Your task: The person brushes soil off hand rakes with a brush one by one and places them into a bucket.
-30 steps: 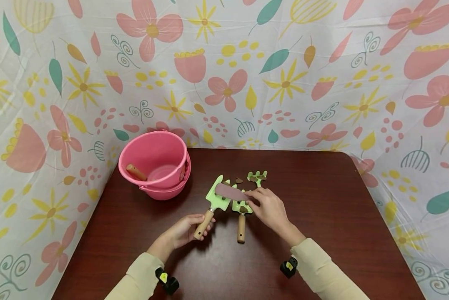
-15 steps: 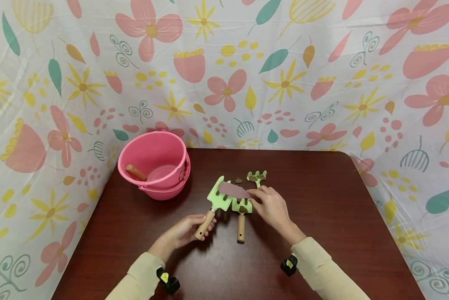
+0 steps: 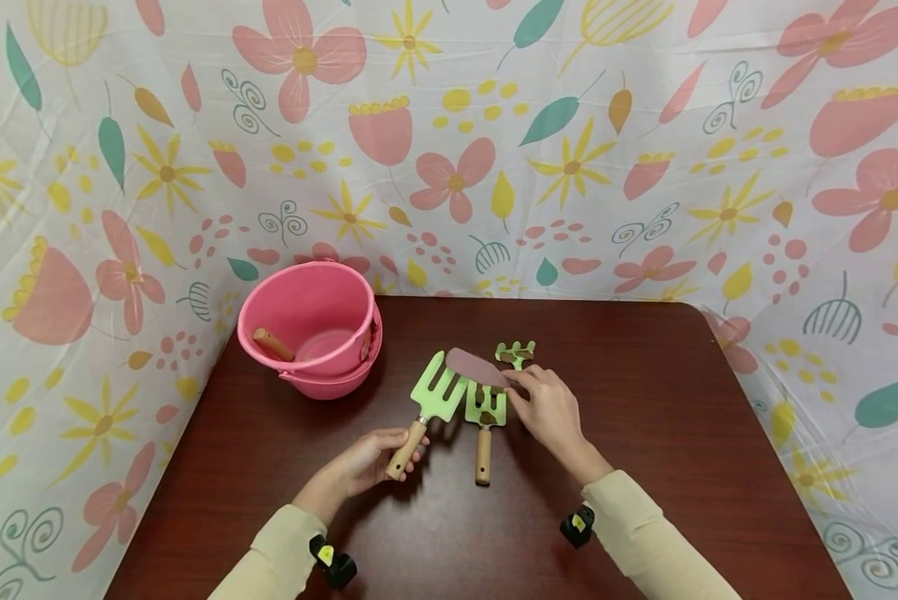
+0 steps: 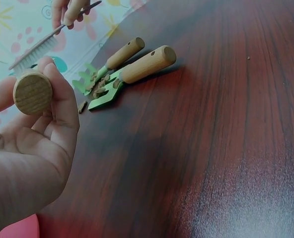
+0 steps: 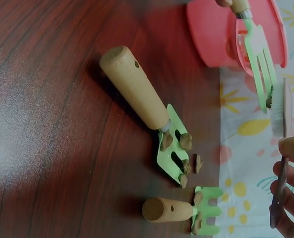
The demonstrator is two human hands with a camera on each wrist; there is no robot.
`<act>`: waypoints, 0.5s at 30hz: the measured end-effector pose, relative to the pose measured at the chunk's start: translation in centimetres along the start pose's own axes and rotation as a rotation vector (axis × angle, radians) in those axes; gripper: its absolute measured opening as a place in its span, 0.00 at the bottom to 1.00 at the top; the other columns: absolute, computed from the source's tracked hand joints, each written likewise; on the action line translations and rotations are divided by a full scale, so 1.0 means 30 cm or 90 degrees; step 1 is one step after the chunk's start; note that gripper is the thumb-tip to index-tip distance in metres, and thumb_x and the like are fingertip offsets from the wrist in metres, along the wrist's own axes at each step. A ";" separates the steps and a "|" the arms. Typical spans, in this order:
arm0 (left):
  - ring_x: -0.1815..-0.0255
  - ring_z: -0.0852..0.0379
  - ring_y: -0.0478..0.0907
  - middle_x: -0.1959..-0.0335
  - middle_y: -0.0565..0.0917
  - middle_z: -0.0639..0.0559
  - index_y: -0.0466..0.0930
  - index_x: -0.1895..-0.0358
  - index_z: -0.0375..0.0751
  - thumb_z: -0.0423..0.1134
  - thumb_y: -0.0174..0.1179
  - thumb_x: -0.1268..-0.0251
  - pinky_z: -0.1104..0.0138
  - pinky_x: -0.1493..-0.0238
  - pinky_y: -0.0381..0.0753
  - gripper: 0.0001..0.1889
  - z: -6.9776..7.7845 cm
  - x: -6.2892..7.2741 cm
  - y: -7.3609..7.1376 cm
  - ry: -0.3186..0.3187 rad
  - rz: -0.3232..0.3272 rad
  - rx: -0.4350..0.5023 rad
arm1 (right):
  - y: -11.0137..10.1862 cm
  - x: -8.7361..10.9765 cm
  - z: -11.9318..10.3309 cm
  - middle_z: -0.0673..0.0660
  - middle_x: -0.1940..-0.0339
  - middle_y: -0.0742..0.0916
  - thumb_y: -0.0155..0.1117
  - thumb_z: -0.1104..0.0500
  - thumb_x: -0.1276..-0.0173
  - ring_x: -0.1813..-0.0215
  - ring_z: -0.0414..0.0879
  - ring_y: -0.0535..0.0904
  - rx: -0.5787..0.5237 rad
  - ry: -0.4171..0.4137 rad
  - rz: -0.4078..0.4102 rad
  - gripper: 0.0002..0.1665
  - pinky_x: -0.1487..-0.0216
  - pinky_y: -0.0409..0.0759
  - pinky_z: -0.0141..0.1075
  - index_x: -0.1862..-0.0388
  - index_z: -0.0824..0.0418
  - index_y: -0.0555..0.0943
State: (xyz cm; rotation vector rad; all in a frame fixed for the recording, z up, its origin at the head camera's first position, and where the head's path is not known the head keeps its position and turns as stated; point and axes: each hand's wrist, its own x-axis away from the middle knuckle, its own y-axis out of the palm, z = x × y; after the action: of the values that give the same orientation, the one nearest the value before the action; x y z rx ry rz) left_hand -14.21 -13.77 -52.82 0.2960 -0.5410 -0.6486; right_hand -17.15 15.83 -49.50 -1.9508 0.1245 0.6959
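My left hand (image 3: 373,461) grips the wooden handle of a green garden fork (image 3: 435,398), its tines raised off the table and pointing away. In my right hand (image 3: 552,414) is a brush (image 3: 474,367) with a mauve back and white bristles (image 5: 277,116), held at its slim end. The bristles are at the tine tips, where a small brown clump (image 5: 269,100) clings. Below lies a second green garden fork (image 3: 483,457) with brown clumps on its head. A small green hand rake (image 3: 514,353), also carrying brown bits, lies beyond it, its handle behind my right hand in the head view.
Two nested pink buckets (image 3: 306,292) stand at the table's back left, and a wooden handle (image 3: 273,344) leans inside. A loose brown piece (image 5: 198,163) lies by the second fork. Flower-printed cloth (image 3: 456,183) hangs behind the dark wooden table (image 3: 644,400).
The brush has moved right and slightly away along the held fork, from across its tines to their tips, uncovering more of the tines. My left hand has hardly moved.
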 end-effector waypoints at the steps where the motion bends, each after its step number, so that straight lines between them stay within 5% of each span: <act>1: 0.71 0.62 0.75 0.67 0.77 0.53 0.63 0.41 0.22 0.43 0.41 0.29 0.70 0.69 0.75 0.25 -0.001 0.001 -0.001 0.000 0.000 -0.003 | -0.001 0.000 0.002 0.50 0.67 0.84 0.69 0.60 0.46 0.72 0.45 0.74 0.000 0.008 -0.004 0.14 0.77 0.71 0.36 0.59 0.52 0.85; 15: 0.70 0.62 0.75 0.66 0.78 0.53 0.59 0.39 0.20 0.44 0.42 0.29 0.70 0.68 0.74 0.28 -0.013 0.010 -0.014 -0.009 0.003 -0.011 | 0.001 -0.004 0.013 0.52 0.65 0.84 0.68 0.59 0.45 0.72 0.46 0.75 0.022 0.054 -0.022 0.15 0.79 0.70 0.37 0.57 0.51 0.84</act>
State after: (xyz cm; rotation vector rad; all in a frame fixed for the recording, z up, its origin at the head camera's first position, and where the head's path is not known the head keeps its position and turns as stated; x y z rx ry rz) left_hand -13.98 -14.25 -53.20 0.2746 -0.5494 -0.6512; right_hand -17.44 16.13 -49.58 -1.9452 0.1532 0.5851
